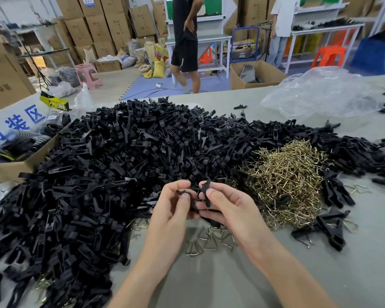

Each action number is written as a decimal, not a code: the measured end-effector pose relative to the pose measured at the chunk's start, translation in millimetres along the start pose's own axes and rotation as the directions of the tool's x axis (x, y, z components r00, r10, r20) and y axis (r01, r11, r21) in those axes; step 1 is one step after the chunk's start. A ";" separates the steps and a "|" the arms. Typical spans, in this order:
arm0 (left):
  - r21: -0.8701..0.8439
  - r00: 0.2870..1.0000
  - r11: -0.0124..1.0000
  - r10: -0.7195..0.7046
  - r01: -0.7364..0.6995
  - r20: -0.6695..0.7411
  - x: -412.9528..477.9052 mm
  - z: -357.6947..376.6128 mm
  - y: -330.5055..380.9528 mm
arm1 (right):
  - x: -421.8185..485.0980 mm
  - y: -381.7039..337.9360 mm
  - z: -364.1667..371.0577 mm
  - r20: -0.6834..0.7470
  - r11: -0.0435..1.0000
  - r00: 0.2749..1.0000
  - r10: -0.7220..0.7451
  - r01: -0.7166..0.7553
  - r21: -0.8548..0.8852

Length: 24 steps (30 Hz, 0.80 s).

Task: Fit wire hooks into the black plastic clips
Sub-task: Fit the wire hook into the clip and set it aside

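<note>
A huge pile of black plastic clips (125, 156) covers the left and middle of the grey table (242, 281). To its right lies a heap of brass-coloured wire hooks (291, 181). Just above the table's near part, my left hand (176, 210) and my right hand (227, 203) meet. Each grips a black clip piece: the left hand's clip piece (183, 192) lies under its thumb, and the right hand's clip piece (206, 192) stands upright between thumb and fingers. Whether a wire hook sits between them is hidden by my fingers.
Loose wire hooks (209, 240) lie under my hands, and several finished clips (329, 227) lie to the right. A cardboard box (13, 165) stands at the table's left, a clear plastic bag (320, 94) at the far right. Two people stand beyond the table.
</note>
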<state>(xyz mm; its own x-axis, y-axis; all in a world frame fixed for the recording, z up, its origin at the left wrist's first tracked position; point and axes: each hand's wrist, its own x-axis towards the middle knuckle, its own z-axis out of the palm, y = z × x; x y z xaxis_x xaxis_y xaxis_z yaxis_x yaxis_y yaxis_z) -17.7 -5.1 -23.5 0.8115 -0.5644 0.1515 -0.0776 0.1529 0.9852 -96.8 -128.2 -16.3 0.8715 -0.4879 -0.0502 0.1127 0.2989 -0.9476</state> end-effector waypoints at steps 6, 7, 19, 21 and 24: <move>0.105 0.995 0.992 0.080 -0.074 -0.058 2.3 -0.8 4.4 | 0.3 -0.4 -2.0 -0.009 0.999 1.000 -0.026 0.025 -0.031; 0.120 0.995 0.990 0.083 -0.076 -0.059 2.5 -1.7 5.4 | 0.3 0.0 -2.1 -0.006 0.998 0.999 -0.033 0.033 -0.050; 0.059 0.995 0.998 0.030 -0.024 -0.097 -0.1 -0.9 9.0 | -3.3 1.4 1.2 0.024 0.990 0.998 -0.063 0.066 -0.129; 0.068 0.996 0.998 0.022 -0.016 -0.088 -0.4 -1.4 8.0 | -4.0 1.5 0.6 0.028 0.989 0.997 -0.071 0.074 -0.131; 0.077 0.997 0.997 0.012 -0.006 -0.081 -1.5 -1.6 7.4 | -4.5 0.5 0.7 0.039 0.987 0.996 -0.076 0.080 -0.136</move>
<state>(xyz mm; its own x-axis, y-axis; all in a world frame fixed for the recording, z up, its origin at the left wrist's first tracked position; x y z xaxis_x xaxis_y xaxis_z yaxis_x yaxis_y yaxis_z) -18.5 -1.9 -16.6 0.8548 -0.4950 0.1561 -0.1264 0.0932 0.9876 -100.2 -125.2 -16.2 0.8782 -0.4771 0.0338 0.1164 0.1446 -0.9826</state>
